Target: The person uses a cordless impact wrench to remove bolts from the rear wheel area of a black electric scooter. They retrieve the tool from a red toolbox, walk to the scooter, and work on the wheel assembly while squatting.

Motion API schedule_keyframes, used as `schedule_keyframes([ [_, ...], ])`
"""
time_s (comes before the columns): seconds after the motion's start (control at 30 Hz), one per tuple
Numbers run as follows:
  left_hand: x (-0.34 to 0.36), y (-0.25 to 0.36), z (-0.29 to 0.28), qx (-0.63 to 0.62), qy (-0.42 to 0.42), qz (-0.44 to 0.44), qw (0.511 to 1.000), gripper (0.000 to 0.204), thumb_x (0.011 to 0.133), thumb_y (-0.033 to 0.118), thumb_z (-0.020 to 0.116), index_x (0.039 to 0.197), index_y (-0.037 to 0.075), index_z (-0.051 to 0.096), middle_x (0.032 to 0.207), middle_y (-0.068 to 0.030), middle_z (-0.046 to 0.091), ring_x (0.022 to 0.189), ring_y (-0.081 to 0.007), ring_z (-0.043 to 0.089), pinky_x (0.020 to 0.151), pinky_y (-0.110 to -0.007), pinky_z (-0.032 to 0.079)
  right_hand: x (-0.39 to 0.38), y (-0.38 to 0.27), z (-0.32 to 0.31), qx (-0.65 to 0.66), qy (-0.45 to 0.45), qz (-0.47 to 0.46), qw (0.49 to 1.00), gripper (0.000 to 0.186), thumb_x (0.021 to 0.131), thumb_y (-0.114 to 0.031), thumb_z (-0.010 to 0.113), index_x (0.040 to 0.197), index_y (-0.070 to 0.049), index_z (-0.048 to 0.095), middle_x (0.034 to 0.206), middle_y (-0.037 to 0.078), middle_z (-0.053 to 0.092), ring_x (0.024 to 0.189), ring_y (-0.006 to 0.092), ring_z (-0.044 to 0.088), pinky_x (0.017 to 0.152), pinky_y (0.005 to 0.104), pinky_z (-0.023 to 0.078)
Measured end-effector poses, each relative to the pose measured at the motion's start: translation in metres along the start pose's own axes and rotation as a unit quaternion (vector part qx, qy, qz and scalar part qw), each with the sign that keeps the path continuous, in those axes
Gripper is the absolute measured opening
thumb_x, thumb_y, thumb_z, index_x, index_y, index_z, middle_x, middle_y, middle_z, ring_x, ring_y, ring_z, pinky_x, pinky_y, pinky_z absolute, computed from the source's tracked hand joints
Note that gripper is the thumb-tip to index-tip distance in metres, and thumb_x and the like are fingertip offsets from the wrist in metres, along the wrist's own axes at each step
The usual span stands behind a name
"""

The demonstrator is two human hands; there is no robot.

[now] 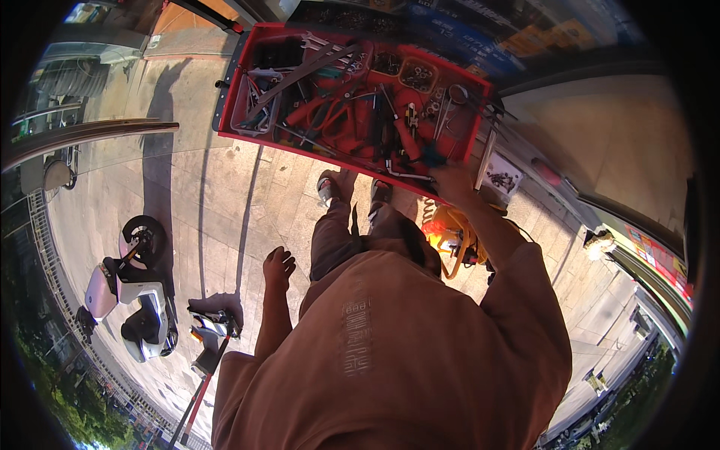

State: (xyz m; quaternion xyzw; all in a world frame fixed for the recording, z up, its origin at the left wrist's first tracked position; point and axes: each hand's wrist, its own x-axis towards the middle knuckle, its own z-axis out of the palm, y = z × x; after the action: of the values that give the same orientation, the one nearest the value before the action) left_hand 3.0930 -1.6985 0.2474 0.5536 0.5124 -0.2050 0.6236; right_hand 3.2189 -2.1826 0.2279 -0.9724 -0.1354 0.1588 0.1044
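A red tool tray (300, 150), full of hand tools, stands in front of me. My right hand (452, 182) reaches to its near right corner. A silver bar-shaped tool (411, 175) lies beside those fingers, along the near rim, and a dark teal item (433, 156) is just beyond. Shadow hides the right fingertips, so I cannot tell whether they grip anything. My left hand (279, 266) hangs at my left side, away from the tray. Its fingers are loosely bent and a little apart, with nothing seen in them.
Wrenches (319, 43) and small bins of metal parts (418, 75) fill the tray's far side. A yellow coiled hose (459, 232) lies on the floor below my right arm. Left stands a parked scooter (146, 315). A white tray of small parts (501, 178) sits at right.
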Motion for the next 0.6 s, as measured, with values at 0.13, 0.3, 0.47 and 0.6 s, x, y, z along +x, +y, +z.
schedule_keyframes([
  [0.13,0.015,0.018,0.015,0.069,-0.019,0.024,0.997,0.038,0.090,0.026,0.056,0.120,0.005,0.052,0.097,-0.0081,0.061,0.077,-0.0180,0.060,0.064,-0.030,0.048,0.002,0.002,0.012,-0.036,-0.034,-0.025,0.998,0.016,0.070,-0.030,0.065,0.078,-0.017,0.067,0.076,0.007,0.064,0.081,0.0257,0.063,0.072,0.0424,0.047],
  [0.3,0.049,0.074,0.026,0.139,-0.037,0.071,0.987,0.036,0.090,0.026,0.057,0.119,0.005,0.054,0.095,-0.0076,0.060,0.076,-0.0181,0.059,0.062,-0.029,0.046,-0.008,0.000,-0.012,0.055,-0.009,0.096,0.994,0.022,0.077,-0.032,0.066,0.085,-0.011,0.065,0.082,0.010,0.063,0.080,0.0286,0.063,0.072,0.0435,0.048],
  [0.47,0.103,0.139,0.035,0.223,-0.074,0.062,0.970,0.039,0.088,0.026,0.058,0.121,0.005,0.053,0.096,-0.0092,0.061,0.069,-0.0178,0.058,0.053,-0.027,0.044,-0.057,-0.016,-0.054,0.237,0.299,0.286,0.879,0.022,0.079,-0.017,0.066,0.099,-0.007,0.065,0.084,0.015,0.065,0.076,0.0304,0.065,0.068,0.0379,0.052],
  [0.6,0.151,0.179,0.042,0.337,-0.155,0.031,0.928,0.011,0.085,0.021,0.055,0.082,0.011,0.052,0.072,-0.0003,0.050,0.055,-0.0123,0.049,0.047,-0.025,0.037,-0.115,-0.090,-0.039,0.255,0.419,0.423,0.762,0.021,0.081,-0.015,0.063,0.098,-0.003,0.065,0.088,0.015,0.067,0.074,0.0265,0.066,0.066,0.0336,0.052],
])
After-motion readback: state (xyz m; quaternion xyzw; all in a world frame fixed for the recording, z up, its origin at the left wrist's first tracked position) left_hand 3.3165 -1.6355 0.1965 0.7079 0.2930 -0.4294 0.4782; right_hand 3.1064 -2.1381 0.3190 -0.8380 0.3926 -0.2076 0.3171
